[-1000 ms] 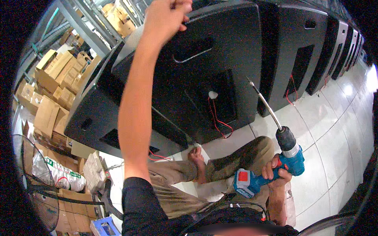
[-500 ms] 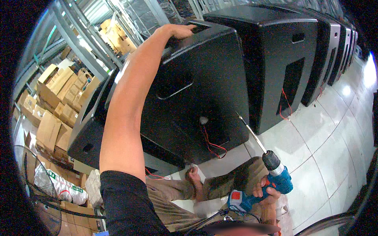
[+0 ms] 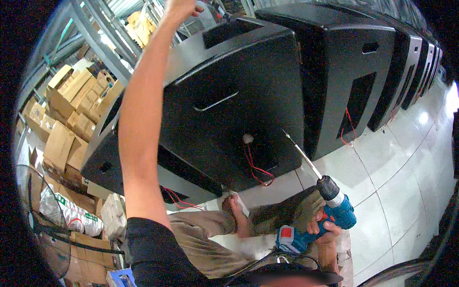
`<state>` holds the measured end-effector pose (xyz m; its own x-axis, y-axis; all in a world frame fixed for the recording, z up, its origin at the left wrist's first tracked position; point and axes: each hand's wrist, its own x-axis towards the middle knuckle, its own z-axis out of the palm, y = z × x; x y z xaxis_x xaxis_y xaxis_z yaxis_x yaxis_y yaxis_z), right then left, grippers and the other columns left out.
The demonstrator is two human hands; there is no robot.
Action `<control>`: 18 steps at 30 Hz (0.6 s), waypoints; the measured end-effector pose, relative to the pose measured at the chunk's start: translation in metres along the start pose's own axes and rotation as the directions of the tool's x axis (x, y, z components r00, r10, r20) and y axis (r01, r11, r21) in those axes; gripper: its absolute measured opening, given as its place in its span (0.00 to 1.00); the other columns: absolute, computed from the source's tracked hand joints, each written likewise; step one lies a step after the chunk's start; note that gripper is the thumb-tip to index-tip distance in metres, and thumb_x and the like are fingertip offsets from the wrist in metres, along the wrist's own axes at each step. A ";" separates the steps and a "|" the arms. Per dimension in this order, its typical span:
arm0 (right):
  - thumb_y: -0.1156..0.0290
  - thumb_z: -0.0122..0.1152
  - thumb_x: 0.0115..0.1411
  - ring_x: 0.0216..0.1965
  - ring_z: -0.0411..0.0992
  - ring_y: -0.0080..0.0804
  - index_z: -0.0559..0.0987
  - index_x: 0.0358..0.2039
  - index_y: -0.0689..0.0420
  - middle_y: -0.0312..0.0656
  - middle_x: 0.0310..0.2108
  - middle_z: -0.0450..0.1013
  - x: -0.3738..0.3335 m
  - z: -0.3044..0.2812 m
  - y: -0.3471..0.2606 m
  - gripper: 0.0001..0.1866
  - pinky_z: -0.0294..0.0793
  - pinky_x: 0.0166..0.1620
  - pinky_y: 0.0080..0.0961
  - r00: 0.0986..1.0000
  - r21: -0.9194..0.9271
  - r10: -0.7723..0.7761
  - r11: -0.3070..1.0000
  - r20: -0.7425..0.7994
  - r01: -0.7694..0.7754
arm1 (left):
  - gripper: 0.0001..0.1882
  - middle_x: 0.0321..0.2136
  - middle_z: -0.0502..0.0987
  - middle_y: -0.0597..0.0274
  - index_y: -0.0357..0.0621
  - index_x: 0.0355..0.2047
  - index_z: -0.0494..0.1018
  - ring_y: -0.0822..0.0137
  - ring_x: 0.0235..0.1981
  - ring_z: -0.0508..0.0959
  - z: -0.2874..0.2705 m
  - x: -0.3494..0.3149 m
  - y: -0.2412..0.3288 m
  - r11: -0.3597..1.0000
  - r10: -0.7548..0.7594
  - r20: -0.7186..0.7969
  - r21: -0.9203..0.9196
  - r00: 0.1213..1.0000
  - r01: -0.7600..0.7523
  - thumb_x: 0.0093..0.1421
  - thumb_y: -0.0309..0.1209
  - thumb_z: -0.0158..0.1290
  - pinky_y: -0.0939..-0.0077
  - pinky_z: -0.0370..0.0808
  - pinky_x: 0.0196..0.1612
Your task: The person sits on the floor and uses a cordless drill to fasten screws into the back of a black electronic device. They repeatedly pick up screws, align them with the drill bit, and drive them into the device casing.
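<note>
My right hand [image 3: 326, 230] grips a blue cordless drill [image 3: 340, 213] whose long bit points up and left, in front of a black speaker cabinet [image 3: 210, 138]. The bit's tip looks close to the cabinet's face; I cannot tell if it touches. That face has a slot handle and a hole with a red wire [image 3: 253, 165] hanging out. My left hand [image 3: 184, 8] is raised past the cabinet's top edge, partly cut off by the picture's upper edge. Its fingers are curled; what they hold, if anything, I cannot make out.
More black cabinets [image 3: 349, 91] stand in a row to the right, some with red wires. Another cabinet [image 3: 103, 165] is at the left. Cardboard boxes [image 3: 62, 146] and a white sack [image 3: 79, 213] lie further left, below metal framing [image 3: 103, 45]. White tiles [image 3: 397, 191] cover the floor.
My left hand has left the opening in the cabinet's top and moved up and left. The drill stays in my right hand, almost unmoved.
</note>
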<state>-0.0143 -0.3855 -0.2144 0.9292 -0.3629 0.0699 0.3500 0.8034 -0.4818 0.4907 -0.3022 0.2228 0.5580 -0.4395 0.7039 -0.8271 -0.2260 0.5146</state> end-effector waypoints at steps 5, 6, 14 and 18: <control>0.65 0.59 0.45 0.15 0.63 0.30 0.69 0.32 0.64 0.41 0.17 0.64 -0.017 -0.006 -0.007 0.18 0.64 0.21 0.30 0.999 -0.059 0.012 0.998 -0.030 -0.014 | 0.13 0.26 0.73 0.66 0.41 0.43 0.68 0.78 0.17 0.71 -0.027 -0.119 0.108 0.991 0.014 0.101 -0.135 0.995 0.000 0.66 0.37 0.44 0.84 0.68 0.17; 0.65 0.59 0.44 0.15 0.63 0.30 0.68 0.32 0.64 0.40 0.17 0.64 -0.018 0.000 -0.007 0.18 0.64 0.21 0.29 0.999 -0.095 0.009 0.995 -0.039 -0.012 | 0.13 0.25 0.72 0.67 0.40 0.43 0.68 0.79 0.19 0.71 -0.037 -0.138 0.120 0.990 0.017 0.148 -0.142 0.989 0.005 0.66 0.36 0.44 0.85 0.68 0.19; 0.64 0.61 0.44 0.14 0.63 0.28 0.68 0.31 0.62 0.39 0.19 0.64 -0.030 0.003 0.010 0.19 0.64 0.21 0.28 0.994 -0.096 0.111 0.989 -0.019 -0.112 | 0.16 0.24 0.73 0.65 0.35 0.41 0.71 0.72 0.26 0.74 -0.037 -0.263 0.152 0.954 -0.263 0.483 0.004 0.835 0.299 0.58 0.33 0.56 0.79 0.70 0.30; 0.63 0.62 0.45 0.16 0.63 0.27 0.68 0.33 0.63 0.38 0.18 0.63 -0.039 0.004 0.016 0.21 0.65 0.23 0.27 0.997 -0.120 0.078 0.990 -0.012 -0.079 | 0.25 0.36 0.70 0.69 0.42 0.53 0.65 0.77 0.35 0.70 -0.011 -0.311 0.096 0.862 -0.347 0.694 -0.030 0.631 0.506 0.61 0.43 0.47 0.84 0.63 0.43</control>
<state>-0.0441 -0.3565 -0.2215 0.9521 -0.3051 0.0212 0.2589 0.7673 -0.5868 0.2384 -0.1781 0.0590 0.5920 -0.8025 -0.0744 -0.4285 -0.3916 0.8143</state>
